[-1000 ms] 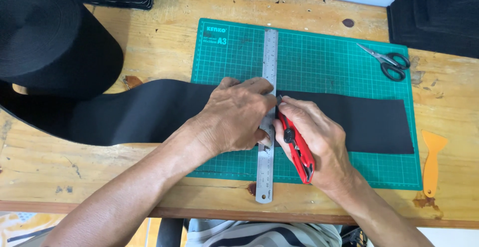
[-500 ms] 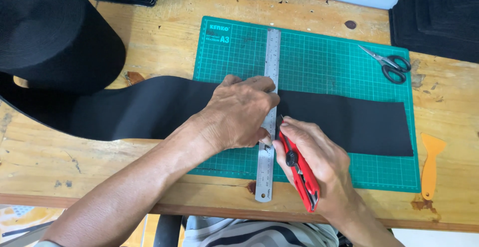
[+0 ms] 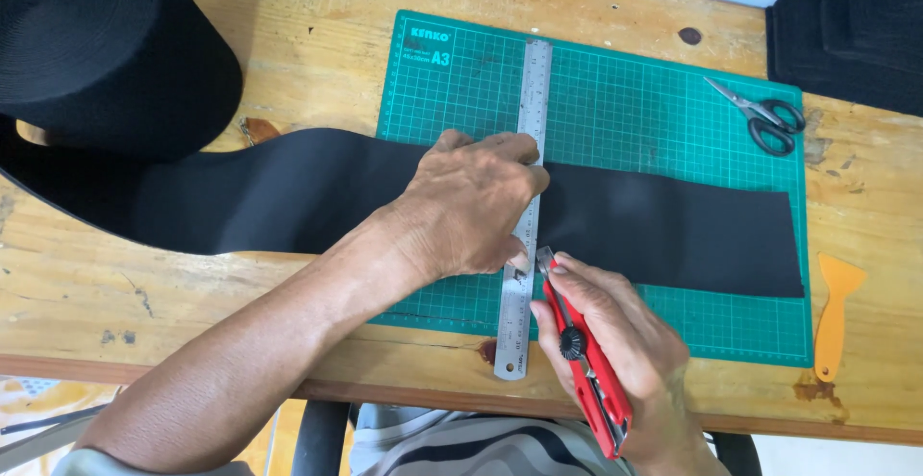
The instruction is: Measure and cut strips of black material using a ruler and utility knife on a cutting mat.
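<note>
Now, line by line for the cut you have in hand:

Left hand: your left hand (image 3: 471, 212) lies flat and spread, palm down, clamped on the steel ruler (image 3: 524, 207) and the black band (image 3: 615, 221) under it. Press straight down, with your fingertips behind the ruler's right edge, away from the blade.

Right hand: your right hand (image 3: 615, 341) is closed tight around the red utility knife (image 3: 582, 356), whose blade tip sits at the ruler's right edge, just below the band's near edge (whether the tip touches the mat I cannot tell).

Band: it runs crosswise under your left palm, from the big black roll (image 3: 106, 48) far off your left wrist to its free end well right of your right hand, lying on the green cutting mat (image 3: 654, 91).

Blade angle: lean the knife low and hold its flat against the ruler so it cannot wander.

Pressure: judging by the thick weave, several light passes would be safer than one hard pull.

Nearby: scissors (image 3: 769, 115) lie beyond your right hand; an orange scraper (image 3: 832, 317) rests on the wooden surface (image 3: 317, 62) to its right.
</note>
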